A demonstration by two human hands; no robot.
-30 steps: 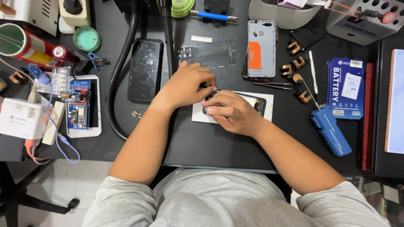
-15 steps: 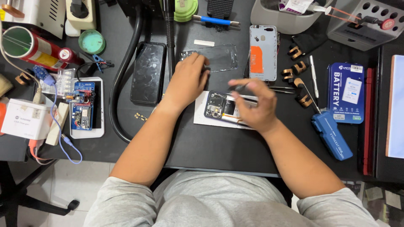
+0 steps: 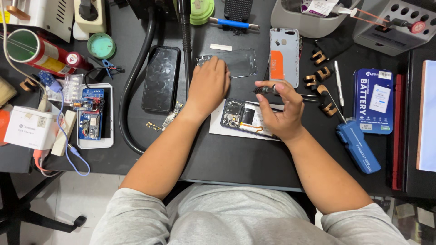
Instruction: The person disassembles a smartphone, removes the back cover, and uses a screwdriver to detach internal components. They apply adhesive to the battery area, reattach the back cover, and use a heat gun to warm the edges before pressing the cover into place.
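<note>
Under the right hand (image 3: 282,111) (gripping a screwdriver (image 3: 268,90)), opened phone (image 3: 243,117).

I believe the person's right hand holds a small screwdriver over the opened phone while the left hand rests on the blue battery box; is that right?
Not quite. The head view shows the left hand resting on the clear phone case, not the blue battery box, which lies untouched far right. The rest stands: the right hand holds a small screwdriver over the opened phone.

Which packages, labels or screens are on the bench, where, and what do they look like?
Battery package: right of the right hand, blue rectangle, white label.
Dark phone screen: left of the left hand, black rectangle.
White box: far left edge, small printed label.
Red can: top left, lying down, yellow label band.
</note>
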